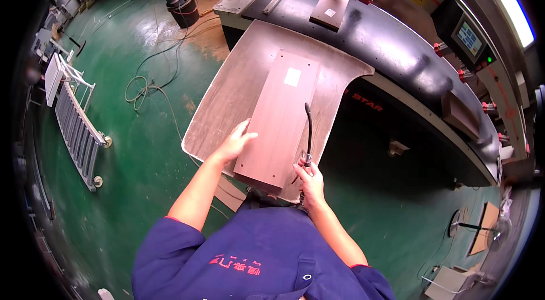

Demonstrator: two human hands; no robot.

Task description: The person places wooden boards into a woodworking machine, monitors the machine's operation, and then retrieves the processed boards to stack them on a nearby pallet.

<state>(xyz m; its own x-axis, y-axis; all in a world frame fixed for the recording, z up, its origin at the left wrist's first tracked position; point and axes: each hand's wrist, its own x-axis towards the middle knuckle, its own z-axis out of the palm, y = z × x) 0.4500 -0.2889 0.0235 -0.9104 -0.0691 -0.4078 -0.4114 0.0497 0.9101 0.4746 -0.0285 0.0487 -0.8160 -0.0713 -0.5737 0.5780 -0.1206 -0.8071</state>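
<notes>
A long brown wooden panel [275, 124], with small holes near its corners and a white label [292, 77] at its far end, lies lengthwise in front of me; its near edge looks thick, perhaps a stack. Against its left edge rests my left hand [235, 142], thumb and fingers apart, the thumb at the top edge. Near the right edge, my right hand [310, 182] is closed around an air blow gun [308, 159]. The gun's bent black nozzle [309, 124] points away from me, above the panel's right side.
Beneath the panel is a worn board-topped table [218, 110]. Behind it curves a black machine bed [392, 39] holding a brown panel [331, 7] and another at right [460, 115]. A control screen [470, 38] stands right. Hoses [149, 87], a bucket [184, 11] and a wheeled step ladder [79, 129] are left.
</notes>
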